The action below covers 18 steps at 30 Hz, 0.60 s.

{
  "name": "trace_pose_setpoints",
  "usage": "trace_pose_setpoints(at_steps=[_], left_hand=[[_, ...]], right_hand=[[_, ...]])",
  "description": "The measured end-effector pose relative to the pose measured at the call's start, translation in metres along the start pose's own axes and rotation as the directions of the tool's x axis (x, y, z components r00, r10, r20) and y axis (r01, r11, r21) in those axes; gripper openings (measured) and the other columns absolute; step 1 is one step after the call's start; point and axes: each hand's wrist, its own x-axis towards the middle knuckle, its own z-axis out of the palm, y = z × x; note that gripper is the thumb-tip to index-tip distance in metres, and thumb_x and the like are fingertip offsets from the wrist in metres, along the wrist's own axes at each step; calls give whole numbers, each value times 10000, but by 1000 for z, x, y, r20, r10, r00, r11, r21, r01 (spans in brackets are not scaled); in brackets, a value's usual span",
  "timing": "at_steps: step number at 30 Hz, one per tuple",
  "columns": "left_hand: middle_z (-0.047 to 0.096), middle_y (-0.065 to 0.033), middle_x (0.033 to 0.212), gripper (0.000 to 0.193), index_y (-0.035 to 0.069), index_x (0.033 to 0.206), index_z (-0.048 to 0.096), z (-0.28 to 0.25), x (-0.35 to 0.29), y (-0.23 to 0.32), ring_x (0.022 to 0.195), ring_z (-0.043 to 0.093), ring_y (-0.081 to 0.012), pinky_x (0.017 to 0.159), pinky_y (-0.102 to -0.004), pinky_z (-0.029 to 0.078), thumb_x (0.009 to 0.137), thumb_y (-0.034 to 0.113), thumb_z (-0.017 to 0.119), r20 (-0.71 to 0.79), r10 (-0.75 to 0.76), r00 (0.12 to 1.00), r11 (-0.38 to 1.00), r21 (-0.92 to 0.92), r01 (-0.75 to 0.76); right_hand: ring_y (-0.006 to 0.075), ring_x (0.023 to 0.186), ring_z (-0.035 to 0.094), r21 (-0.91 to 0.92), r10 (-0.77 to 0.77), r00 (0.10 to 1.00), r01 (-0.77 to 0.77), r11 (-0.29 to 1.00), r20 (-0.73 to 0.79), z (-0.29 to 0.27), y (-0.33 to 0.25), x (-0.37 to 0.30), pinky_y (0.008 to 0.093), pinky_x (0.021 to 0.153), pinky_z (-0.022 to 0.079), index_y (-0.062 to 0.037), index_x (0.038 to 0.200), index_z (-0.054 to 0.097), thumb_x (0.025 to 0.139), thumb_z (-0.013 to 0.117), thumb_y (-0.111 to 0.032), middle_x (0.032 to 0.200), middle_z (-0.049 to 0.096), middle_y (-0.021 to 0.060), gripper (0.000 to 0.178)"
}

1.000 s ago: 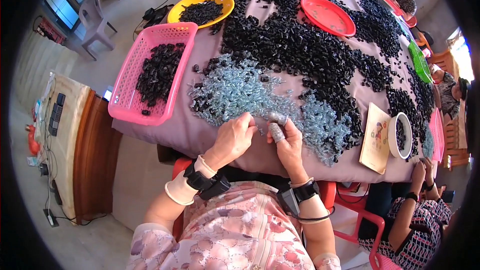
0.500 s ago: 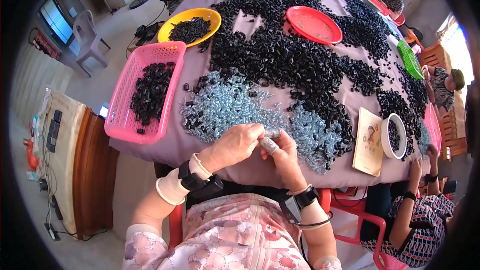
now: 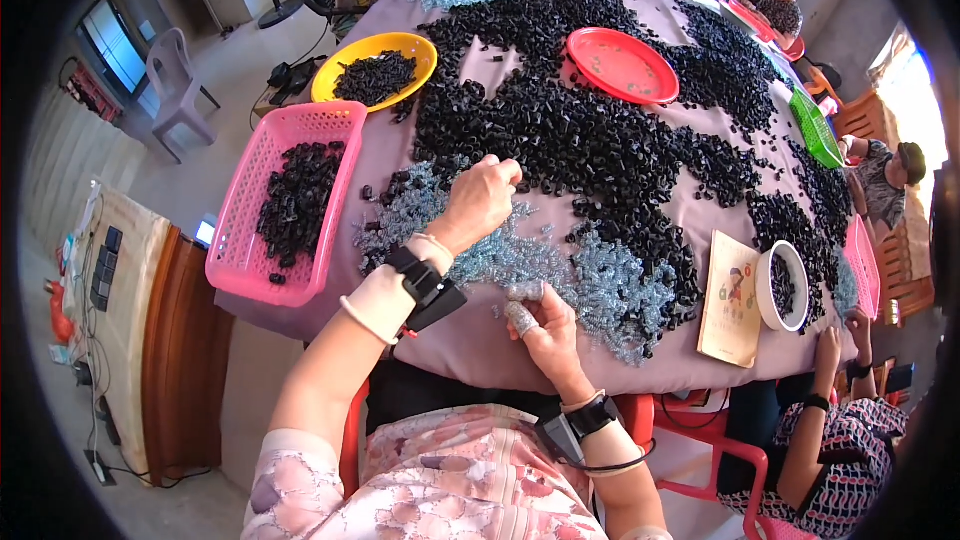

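Observation:
My left hand (image 3: 484,202) reaches forward over the boundary between the small black plastic pieces (image 3: 560,130) and the pale blue, see-through coil-like pieces (image 3: 400,215). Its fingertips are pinched together at the black pile; whatever they hold is hidden. Closer to me, my right hand (image 3: 545,328) is held above the near table edge, just in front of the blue pieces. Its thumb and forefinger are wrapped in greyish tape, and the fingers are curled. I cannot make out anything inside them.
A pink basket (image 3: 347,165) of black pieces stands at the left, with a yellow plate (image 3: 425,48) behind it. A red plate (image 3: 635,70) lies farther back. Rightward are a booklet (image 3: 730,305) and a white bowl (image 3: 797,310). Other people sit around the cloth-covered table.
My hands were together near the table edge and have parted. The left has reached forward to the black pile, while the right has dropped slightly nearer to me.

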Motion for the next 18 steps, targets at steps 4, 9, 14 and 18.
trace_pose_setpoints(at_steps=[4, 9, 14, 18], left_hand=[[541, -134, 831, 101, 85, 868, 617, 17, 5, 3, 734, 595, -331, 631, -418, 490, 824, 168, 578, 109, -96, 989, 986, 149, 79], [542, -149, 838, 109, 91, 879, 616, 25, 7, 3, 712, 611, -331, 613, -415, 502, 814, 173, 584, 141, -88, 986, 965, 258, 49], [536, -160, 839, 70, 64, 849, 558, 27, 5, 4, 715, 601, -344, 613, -437, 487, 805, 119, 560, 128, -73, 989, 974, 222, 44], [537, -148, 812, 50, 58, 843, 494, 20, 0, 9, 734, 583, -366, 618, -452, 470, 798, 64, 515, 100, -35, 994, 990, 138, 21]], right_hand=[[50, 571, 502, -20, -31, 1000, 31, 999, -4, 2, -2, -1, 192, 518, 412, -25, 927, 549, 829, 554, 30, 683, 551, -12, 112], [67, 611, 503, -67, -40, 999, 40, 997, -4, 3, 2, 0, 208, 519, 413, -12, 897, 557, 790, 565, 38, 717, 505, 1, 118], [82, 617, 504, -130, -57, 998, 53, 990, -24, 3, 1, 2, 225, 520, 422, 2, 906, 567, 770, 564, 48, 724, 487, 27, 143], [76, 590, 505, -141, -87, 996, 86, 986, 1, 2, -6, 3, 219, 520, 419, 4, 936, 565, 795, 529, 58, 744, 502, 23, 156]])
